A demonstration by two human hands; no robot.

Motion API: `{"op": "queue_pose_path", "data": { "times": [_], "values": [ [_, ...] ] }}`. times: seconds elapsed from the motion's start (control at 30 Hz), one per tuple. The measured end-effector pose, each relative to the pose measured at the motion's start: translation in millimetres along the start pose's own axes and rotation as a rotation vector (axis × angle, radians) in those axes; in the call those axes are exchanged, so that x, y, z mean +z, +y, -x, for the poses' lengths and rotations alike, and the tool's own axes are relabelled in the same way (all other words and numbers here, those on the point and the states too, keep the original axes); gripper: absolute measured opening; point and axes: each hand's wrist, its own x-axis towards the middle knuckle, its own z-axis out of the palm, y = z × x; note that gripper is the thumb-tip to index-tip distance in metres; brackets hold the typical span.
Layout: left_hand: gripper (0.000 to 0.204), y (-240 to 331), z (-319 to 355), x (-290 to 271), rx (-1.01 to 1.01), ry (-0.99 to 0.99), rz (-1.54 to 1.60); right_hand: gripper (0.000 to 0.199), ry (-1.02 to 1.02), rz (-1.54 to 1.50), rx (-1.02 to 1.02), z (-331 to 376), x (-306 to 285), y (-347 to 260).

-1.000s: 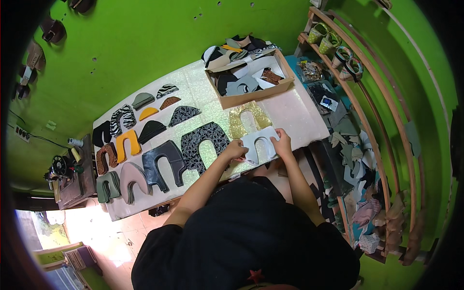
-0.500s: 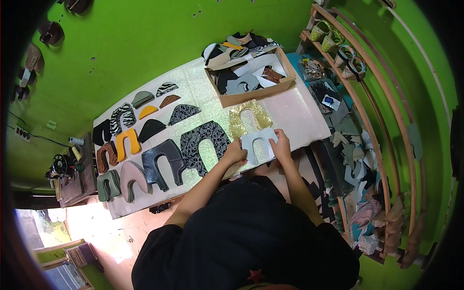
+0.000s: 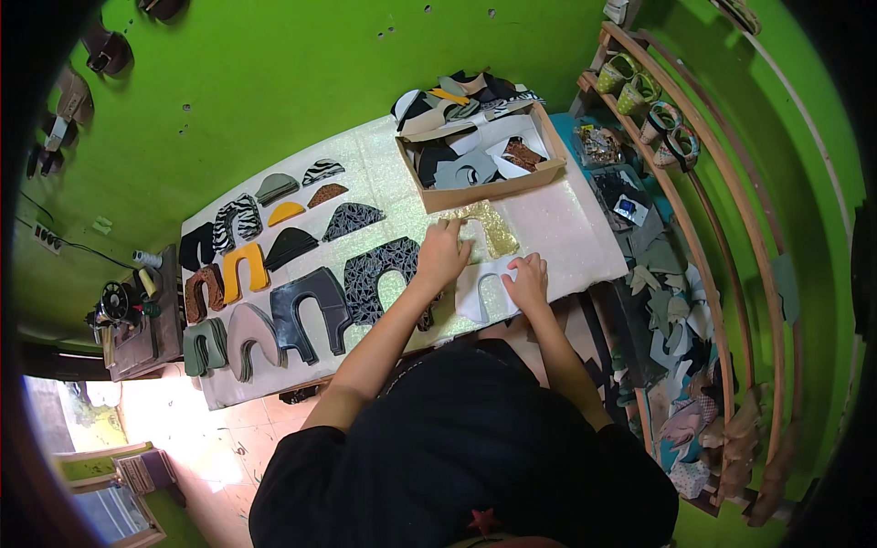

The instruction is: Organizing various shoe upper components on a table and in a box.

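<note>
My left hand (image 3: 444,254) lies flat on the white table (image 3: 384,169), fingers reaching onto a gold glitter shoe-upper piece (image 3: 493,228). My right hand (image 3: 528,281) presses on a pale grey arch-shaped upper piece (image 3: 480,297) near the table's front edge. Beside my left hand lies a black cracked-pattern arch piece (image 3: 379,274). Further left sit dark grey (image 3: 306,310), taupe (image 3: 251,333), yellow (image 3: 242,269) and brown (image 3: 199,290) arch pieces in rows.
A cardboard box (image 3: 475,155) full of mixed cut pieces stands at the table's far right. Small toe-cap pieces (image 3: 301,196) lie along the back. A wooden rack (image 3: 694,228) with shoes and scraps fills the right. A sewing machine (image 3: 119,306) sits at left.
My left hand has moved off the pale grey piece and up onto the gold glitter piece. The right hand stays on the grey piece.
</note>
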Motion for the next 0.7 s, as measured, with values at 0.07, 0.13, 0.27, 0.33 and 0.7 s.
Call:
{"op": "queue_pose_path", "data": {
  "times": [0.07,0.13,0.27,0.33,0.7],
  "values": [
    [0.045,-2.9,-15.8,-3.3,0.121,0.105,-0.024,0.023,-0.009,0.025,-0.001,-9.1,-3.8,-6.5],
    [0.052,-13.7,-31.9,3.0,0.301,0.232,-0.319,0.020,0.089,-0.081,-0.042,-29.1,-15.3,-18.5],
    [0.054,-33.8,-46.0,12.2,0.225,0.098,-0.400,0.020,0.212,-0.149,-0.184,-81.6,-45.5,-47.9],
    [0.052,-31.5,-45.3,7.9,0.218,-0.045,-0.415,0.017,0.245,-0.262,-0.262,-107.3,-56.0,-59.2],
    [0.048,-23.9,-47.4,-12.0,0.055,-0.145,-0.201,0.035,-0.179,-0.025,-0.412,-229.4,6.0,-76.6]
  ]
}}
